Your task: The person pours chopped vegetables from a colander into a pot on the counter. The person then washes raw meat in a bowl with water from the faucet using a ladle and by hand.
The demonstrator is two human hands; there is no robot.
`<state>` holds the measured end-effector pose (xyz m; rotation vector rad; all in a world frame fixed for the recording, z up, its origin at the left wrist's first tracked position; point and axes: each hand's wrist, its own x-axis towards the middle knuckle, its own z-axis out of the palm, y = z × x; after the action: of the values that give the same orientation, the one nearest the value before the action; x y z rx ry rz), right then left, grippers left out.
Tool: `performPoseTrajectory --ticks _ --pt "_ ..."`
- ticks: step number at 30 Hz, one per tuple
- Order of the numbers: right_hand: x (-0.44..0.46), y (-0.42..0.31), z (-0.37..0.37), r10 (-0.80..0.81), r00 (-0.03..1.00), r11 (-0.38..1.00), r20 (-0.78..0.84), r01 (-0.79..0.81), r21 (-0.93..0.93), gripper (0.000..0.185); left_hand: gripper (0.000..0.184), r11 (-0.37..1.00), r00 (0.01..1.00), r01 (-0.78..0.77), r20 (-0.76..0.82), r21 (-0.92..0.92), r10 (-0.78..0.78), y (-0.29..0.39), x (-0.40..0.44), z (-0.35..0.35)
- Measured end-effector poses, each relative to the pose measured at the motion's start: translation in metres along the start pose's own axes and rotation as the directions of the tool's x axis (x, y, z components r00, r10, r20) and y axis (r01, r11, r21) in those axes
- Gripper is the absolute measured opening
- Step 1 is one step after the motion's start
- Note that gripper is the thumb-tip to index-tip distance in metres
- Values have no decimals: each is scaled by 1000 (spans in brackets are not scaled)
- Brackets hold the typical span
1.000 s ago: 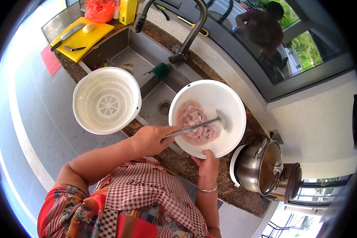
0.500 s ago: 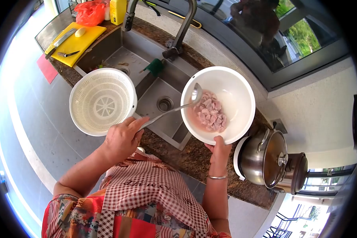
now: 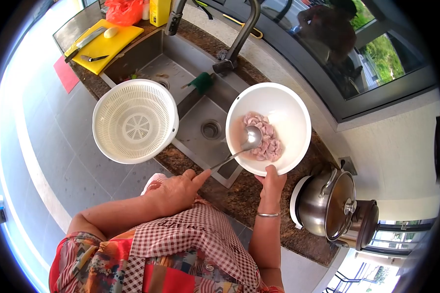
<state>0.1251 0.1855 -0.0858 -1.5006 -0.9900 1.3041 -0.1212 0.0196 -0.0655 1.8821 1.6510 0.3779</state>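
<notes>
My left hand (image 3: 178, 191) is closed round the handle of a metal ladle (image 3: 252, 138), its head down inside a white bowl (image 3: 298, 122) against the meat. In that bowl lie pale pink pieces of raw meat (image 3: 268, 146) with some pinkish liquid. My right hand (image 3: 271, 184) grips the bowl's near rim, thumb on top and fingers underneath. The bowl is tilted over the counter at the sink's right edge. A white strainer basket (image 3: 136, 126) sits at the sink's left front corner, with nothing in it.
A double metal sink (image 3: 190, 110) with a tap (image 3: 239, 44) and green scrubber (image 3: 202, 83) lies ahead. On the left, a yellow cutting board (image 3: 115, 41) carries knives and a pale peeled item. A lidded steel pot (image 3: 327, 205) stands at right, by the window wall.
The ladle's head has dropped from the bowl's left side down onto the meat. My left hand has moved toward me and right. The view has shifted slightly.
</notes>
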Motion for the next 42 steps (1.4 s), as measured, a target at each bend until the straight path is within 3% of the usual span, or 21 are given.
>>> performPoseTrajectory --ticks 1,4,17,22,28,34,42 --pt "-1 -1 2 -19 1000 1000 -2 19 -2 69 74 1000 998 11 63 19 -13 0 2 2" --pt "3 2 3 -41 999 999 -11 41 -20 69 74 998 999 6 39 -64 -4 -1 7 6" --pt "8 7 3 -79 997 996 13 80 -33 71 72 997 999 -26 42 -66 29 -5 6 8" --pt "5 1 4 8 1000 999 -14 -8 -33 70 69 998 999 -33 -1 -58 33 -3 3 4" --pt "1 5 1 75 996 997 -40 -73 30 67 65 954 945 -183 -310 -239 103 -22 -6 10" --pt "3 11 1 -7 998 1000 -60 8 20 67 62 965 963 -97 -269 -242 29 -27 -15 5" --pt "8 22 4 -167 986 985 -17 166 -55 72 65 964 997 -12 -78 -264 -9 -11 -5 19"
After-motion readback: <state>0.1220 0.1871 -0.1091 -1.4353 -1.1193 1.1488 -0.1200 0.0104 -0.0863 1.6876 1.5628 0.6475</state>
